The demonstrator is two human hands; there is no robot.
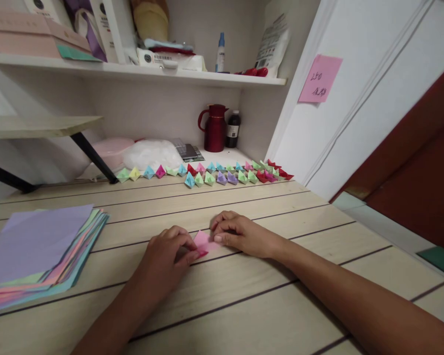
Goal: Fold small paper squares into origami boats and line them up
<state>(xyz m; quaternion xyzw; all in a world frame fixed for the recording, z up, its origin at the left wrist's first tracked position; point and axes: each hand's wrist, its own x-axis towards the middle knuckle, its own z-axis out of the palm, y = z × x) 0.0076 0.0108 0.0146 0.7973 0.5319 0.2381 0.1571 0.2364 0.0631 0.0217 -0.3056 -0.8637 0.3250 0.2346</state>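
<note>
Between my two hands a small pink sheet of folding paper [203, 240] lies low over the wooden tabletop [244, 291], partly folded and a little blurred. My left hand [172, 249] pinches its lower left corner between thumb and fingers, where a darker pink bit shows. On the other side my right hand [235, 232] has its curled fingers and thumb at the paper's right edge. The fingers cover part of the paper, so its full folded shape is hidden.
Several small folded paper boats [209, 178] line the table's back edge. A stack of coloured paper [40, 246] lies at the left. Behind stand a red jug [214, 129] and a dark bottle [233, 130]. A black shelf bracket [94, 157] meets the table at back left.
</note>
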